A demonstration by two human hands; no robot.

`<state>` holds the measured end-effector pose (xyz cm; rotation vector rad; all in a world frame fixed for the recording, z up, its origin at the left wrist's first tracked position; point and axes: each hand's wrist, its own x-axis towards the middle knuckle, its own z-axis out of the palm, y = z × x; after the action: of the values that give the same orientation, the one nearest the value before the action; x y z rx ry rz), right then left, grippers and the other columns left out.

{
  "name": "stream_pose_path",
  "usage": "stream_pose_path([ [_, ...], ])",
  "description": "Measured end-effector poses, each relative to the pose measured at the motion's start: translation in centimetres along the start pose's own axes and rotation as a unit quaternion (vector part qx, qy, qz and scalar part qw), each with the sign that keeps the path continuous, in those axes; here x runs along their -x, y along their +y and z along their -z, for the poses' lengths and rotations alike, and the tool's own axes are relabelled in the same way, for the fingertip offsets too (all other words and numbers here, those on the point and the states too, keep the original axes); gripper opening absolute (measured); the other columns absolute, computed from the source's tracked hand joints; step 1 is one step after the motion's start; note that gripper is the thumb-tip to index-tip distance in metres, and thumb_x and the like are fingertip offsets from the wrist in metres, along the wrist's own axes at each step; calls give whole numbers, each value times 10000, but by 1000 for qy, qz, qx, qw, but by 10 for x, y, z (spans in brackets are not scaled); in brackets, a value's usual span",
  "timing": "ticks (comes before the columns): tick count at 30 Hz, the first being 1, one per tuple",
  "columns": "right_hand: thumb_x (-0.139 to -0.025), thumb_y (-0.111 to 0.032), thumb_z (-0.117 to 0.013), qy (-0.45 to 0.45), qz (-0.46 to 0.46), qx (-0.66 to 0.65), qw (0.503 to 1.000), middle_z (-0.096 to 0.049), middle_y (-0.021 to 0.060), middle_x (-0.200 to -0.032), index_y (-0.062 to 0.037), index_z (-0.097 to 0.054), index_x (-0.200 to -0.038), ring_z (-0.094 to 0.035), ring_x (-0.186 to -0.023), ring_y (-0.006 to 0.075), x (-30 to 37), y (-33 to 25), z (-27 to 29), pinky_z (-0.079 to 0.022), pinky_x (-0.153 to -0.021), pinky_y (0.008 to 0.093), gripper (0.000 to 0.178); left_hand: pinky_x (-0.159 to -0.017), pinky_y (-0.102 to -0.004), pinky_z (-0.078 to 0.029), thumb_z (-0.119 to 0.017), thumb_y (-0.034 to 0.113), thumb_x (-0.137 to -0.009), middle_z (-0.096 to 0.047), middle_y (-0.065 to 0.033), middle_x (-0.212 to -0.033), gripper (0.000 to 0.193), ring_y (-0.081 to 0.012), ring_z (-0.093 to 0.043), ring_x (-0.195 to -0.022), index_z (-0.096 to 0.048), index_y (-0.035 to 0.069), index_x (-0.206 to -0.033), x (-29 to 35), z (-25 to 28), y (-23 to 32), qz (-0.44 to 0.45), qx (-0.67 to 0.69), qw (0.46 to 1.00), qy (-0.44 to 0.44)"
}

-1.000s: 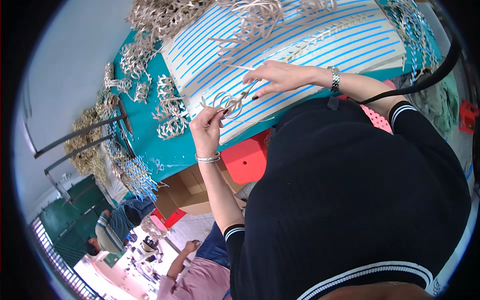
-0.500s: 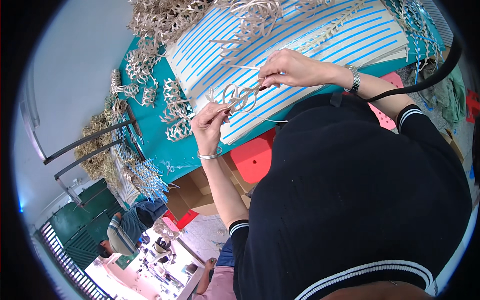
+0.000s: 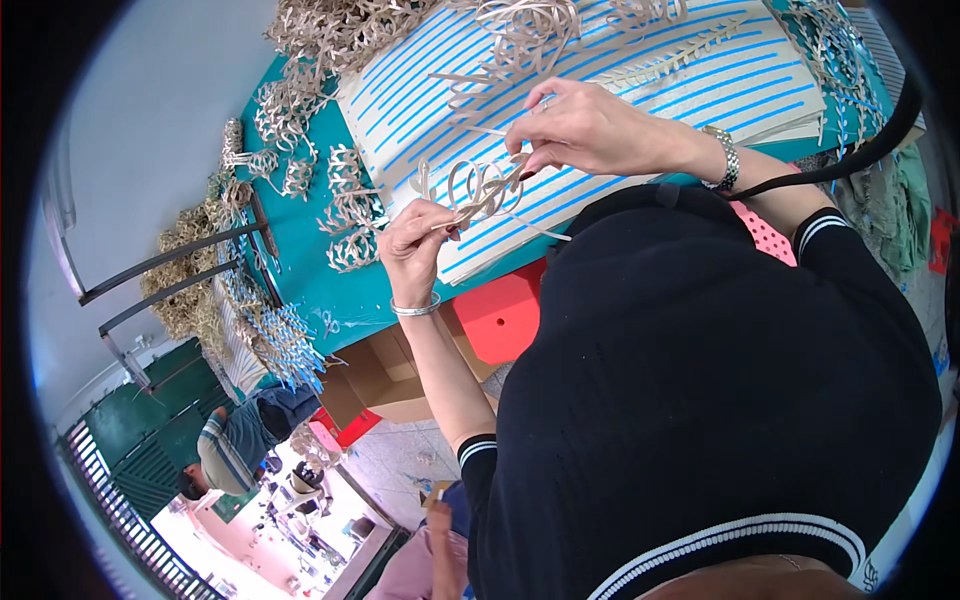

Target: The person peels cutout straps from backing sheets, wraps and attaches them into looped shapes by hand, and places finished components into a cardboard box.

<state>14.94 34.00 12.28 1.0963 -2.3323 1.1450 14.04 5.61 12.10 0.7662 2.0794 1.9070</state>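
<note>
Between my two hands runs a curled beige strip (image 3: 486,192) with leaf-like tabs and loops, held above the sheets. My left hand (image 3: 415,238) is closed, its thumb and fingertips pinching the strip's left end. At the other end, the bent fingers of my right hand (image 3: 578,132) also pinch it. A thin loose tail of the strip hangs toward my body. Beneath lies a stack of cream sheets (image 3: 770,92) with blue stripes, on a teal table (image 3: 300,238).
Tangled beige leafy strips (image 3: 345,35) pile at the table's far left, with curled bundles (image 3: 352,215) nearer. A red stool (image 3: 500,322) and cardboard box (image 3: 385,375) stand below the front edge. A co-worker (image 3: 230,450) bends at lower left; another person's arm (image 3: 440,545) shows at the bottom.
Both hands keep their pinch on the strip. My right hand has shifted slightly, its knuckles raised. The view has moved a little. At the bottom, the other person's arm has moved.
</note>
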Motion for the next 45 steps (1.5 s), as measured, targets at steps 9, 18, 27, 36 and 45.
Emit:
stream_pose_path([
  [9,-823,-139,-628,-25,-39,-41,998,-582,-10,-626,-90,-597,-944,-561,-604,151,-13,8,5,-402,-910,357,135,-548,-230,-493,-582,-141,-732,-612,-125,-769,179,-157,-598,-650,-677,-43,-847,-1,0,1,5,-13,1000,-9],
  [18,-827,-136,-623,-79,-39,-71,994,-646,13,-706,-59,-608,-903,-603,-620,161,-19,-9,23,-377,-939,351,108,-532,-225,-473,-594,-129,-735,-608,-122,-770,143,-148,-580,-633,-668,-63,-837,-4,-2,-5,36,10,999,26],
  [27,-843,-145,-609,-90,-114,-111,983,-614,33,-636,-47,-606,-869,-583,-586,168,-24,3,23,-400,-891,322,101,-516,-224,-460,-615,-108,-702,-614,-127,-725,123,-155,-572,-609,-676,-57,-796,-6,-1,-3,28,25,999,-18],
  [36,-855,-127,-589,-102,-108,-174,974,-596,61,-619,-27,-598,-880,-575,-544,138,-29,15,14,-455,-552,268,104,-507,-235,-442,-617,-91,-679,-609,-134,-703,110,-160,-569,-599,-668,-67,-773,-9,-4,2,6,37,999,-37],
  [45,-863,-82,-573,-159,-98,-292,938,-620,74,-688,-27,-637,-1009,-555,-536,103,-36,25,2,-455,-529,244,169,-497,-233,-449,-619,-100,-665,-609,-141,-690,119,-169,-579,-585,-672,-63,-764,-8,-10,4,-6,88,995,-50],
])
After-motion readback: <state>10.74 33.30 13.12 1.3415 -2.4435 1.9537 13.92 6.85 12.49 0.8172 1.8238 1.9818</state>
